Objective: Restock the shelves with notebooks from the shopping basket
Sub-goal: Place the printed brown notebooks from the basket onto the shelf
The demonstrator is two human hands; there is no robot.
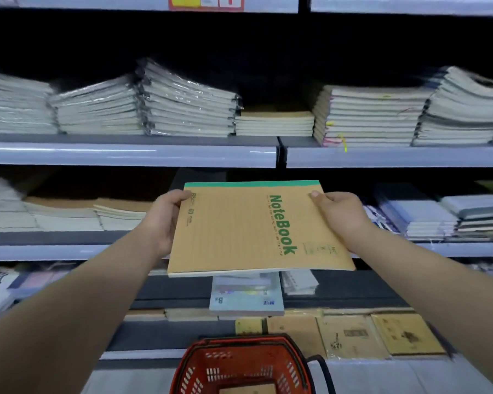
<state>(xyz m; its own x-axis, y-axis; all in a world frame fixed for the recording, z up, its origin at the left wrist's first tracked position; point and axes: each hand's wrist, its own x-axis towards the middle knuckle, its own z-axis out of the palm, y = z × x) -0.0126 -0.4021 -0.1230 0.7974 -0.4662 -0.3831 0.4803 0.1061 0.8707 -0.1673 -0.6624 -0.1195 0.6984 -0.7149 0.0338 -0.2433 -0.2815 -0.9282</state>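
One red shopping basket (199, 371) sits nearest, low centre. Beyond it, the left hand (165, 220) and right hand (340, 214) each grip a side edge of a brown notebook (239, 231), fingers curled round it, before the shelves (125, 155). Farther back lie notebook stacks (273, 123).

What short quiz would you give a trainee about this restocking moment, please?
1. True or false: the left hand and the right hand each grip a side edge of the brown notebook.
2. Where is the red basket? A) on the top shelf; B) low in the view, below the held notebook; C) hanging from the left hand.
3. Fill in: the large green word printed on the held notebook reads ____.
Key: 1 true; 2 B; 3 NoteBook.
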